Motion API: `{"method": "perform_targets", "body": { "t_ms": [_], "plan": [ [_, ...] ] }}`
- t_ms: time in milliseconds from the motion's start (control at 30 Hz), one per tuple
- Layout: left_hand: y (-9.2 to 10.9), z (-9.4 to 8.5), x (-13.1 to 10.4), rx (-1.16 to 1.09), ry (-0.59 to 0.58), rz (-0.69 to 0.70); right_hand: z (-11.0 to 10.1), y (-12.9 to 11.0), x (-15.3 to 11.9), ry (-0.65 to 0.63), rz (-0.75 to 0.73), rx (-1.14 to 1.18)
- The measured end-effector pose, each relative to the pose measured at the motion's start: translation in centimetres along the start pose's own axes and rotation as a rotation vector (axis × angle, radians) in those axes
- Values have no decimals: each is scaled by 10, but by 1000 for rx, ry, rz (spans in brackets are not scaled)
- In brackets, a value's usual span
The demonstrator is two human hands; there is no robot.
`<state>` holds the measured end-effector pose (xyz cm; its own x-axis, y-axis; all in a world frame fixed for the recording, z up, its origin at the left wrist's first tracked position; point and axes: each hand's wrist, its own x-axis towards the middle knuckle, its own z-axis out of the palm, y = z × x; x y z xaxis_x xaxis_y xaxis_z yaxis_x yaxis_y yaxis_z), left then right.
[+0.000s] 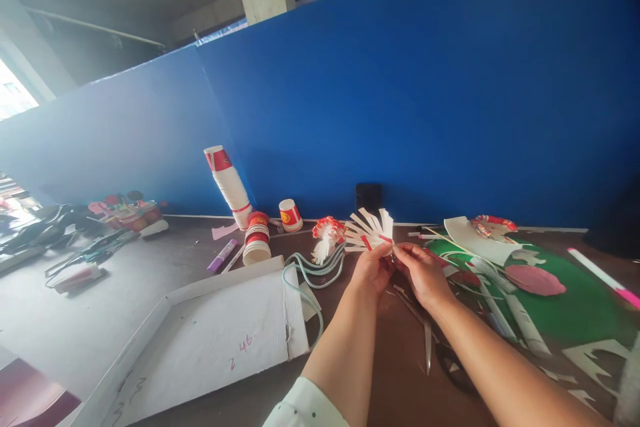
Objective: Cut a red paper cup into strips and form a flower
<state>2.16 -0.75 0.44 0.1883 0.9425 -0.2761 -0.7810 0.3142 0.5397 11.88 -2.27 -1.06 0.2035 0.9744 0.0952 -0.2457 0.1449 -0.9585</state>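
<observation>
A paper cup cut into fanned strips (369, 228), white with red patches, is held up over the middle of the table. My left hand (374, 268) pinches its lower edge. Fingers of my right hand (419, 271) are closed at the same edge, close to the left fingertips; exactly what they grip there is partly hidden. Below my right wrist lie scissors (428, 347), with the dark handle partly covered by my forearm. Just left of the held cup rests another cut cup (329, 233) with red, curled strips and white ones.
A white cardboard tray (297, 320) and a pale cable (320, 273) lie left. Behind them stand a tall paper cup stack (230, 180), a shorter one (257, 247) and a single cup (291, 215). Paper scraps and a pink disc (536, 279) cover a green sheet (575, 313) at right.
</observation>
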Motion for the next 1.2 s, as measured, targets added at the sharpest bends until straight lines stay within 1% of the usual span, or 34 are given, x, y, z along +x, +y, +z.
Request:
{"method": "perform_targets", "body": {
  "t_ms": [67, 200, 400, 667, 933, 1067, 1200],
  "plan": [
    [-2, 5, 2, 6, 6, 9, -1, -1, 1, 10, 32, 81],
    [-12, 11, 8, 8, -22, 44, -3, -6, 3, 24, 78, 210],
    [-26, 8, 14, -62, -77, 137, 0, -9, 3, 50, 127, 372],
    [-26, 6, 17, -77, -72, 203, 10, -6, 7, 89, 205, 542],
    [-26, 7, 22, 52, -78, 201, 8, -4, 14, 114, 271, 630],
    [-26, 8, 22, 124, -47, 222, 7, -4, 17, 128, 296, 670],
    [-27, 8, 24, 134, -66, 245, 8, -6, 15, 133, 296, 685]
  ]
}}
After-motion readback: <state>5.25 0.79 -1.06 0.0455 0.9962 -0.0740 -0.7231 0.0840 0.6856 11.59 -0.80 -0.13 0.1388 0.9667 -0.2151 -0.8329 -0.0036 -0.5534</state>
